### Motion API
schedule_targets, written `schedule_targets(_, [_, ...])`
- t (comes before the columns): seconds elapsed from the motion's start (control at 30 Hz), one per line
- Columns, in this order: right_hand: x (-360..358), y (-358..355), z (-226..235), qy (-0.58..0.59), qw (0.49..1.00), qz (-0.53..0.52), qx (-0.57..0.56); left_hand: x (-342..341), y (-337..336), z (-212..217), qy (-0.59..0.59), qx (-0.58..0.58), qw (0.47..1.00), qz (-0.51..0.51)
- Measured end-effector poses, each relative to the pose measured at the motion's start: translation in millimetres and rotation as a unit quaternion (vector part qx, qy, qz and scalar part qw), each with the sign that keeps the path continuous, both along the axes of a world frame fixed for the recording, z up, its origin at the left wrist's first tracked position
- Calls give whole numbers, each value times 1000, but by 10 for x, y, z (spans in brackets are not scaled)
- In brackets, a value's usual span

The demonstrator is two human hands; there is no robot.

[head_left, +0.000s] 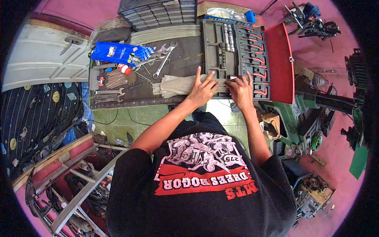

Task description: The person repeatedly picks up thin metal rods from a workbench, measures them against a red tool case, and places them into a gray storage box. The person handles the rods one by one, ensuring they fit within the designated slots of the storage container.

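Note:
A bundle of thin welding rods (156,88) lies along the bench's near edge, partly wrapped in a creased, pale sleeve (177,85). Across the sleeve's right end rests my left hand (202,90), its fingers spread over the bundle. Bare rods (223,81) run on from there toward my right hand (241,91). That hand's fingers bend down around the right ends of the rods, with one finger stretched upward. A small silver cylinder (233,77) shows by its fingertips; what it belongs to cannot be made out.
An open red toolbox (281,63) with a black tray of red-handled tools and sockets (228,37) fills the bench's right side. Leftward lie combination wrenches (164,59), a blue packet (118,53) and copper-coloured rods (118,78). More long rods (166,34) lie below a drawer cabinet (160,15).

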State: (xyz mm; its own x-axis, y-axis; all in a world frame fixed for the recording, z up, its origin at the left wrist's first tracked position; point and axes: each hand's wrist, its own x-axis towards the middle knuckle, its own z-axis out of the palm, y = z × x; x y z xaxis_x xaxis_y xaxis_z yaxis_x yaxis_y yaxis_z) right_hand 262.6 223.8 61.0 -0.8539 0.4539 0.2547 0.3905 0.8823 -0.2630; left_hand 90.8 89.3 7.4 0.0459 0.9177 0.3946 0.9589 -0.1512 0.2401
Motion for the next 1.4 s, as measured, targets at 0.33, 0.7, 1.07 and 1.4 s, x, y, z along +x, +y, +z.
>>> schedule_targets(0.33, [-78, -61, 125, -21, 1000, -12, 3, -9, 46, 67, 50, 3, 999, -11])
schedule_targets(0.7, [-750, -13, 319, 6, 999, 21, 34, -631, 92, 350, 41, 54, 997, -23])
schedule_targets(1.07, [-2067, -12, 135, -13, 996, 38, 78, -1909, 105, 398, 199, -19, 978, 58])
schedule_targets(1.4, [-3018, 33, -274, -52, 994, -1, 96, -2728, 286, 161, 216, -34, 973, 66])
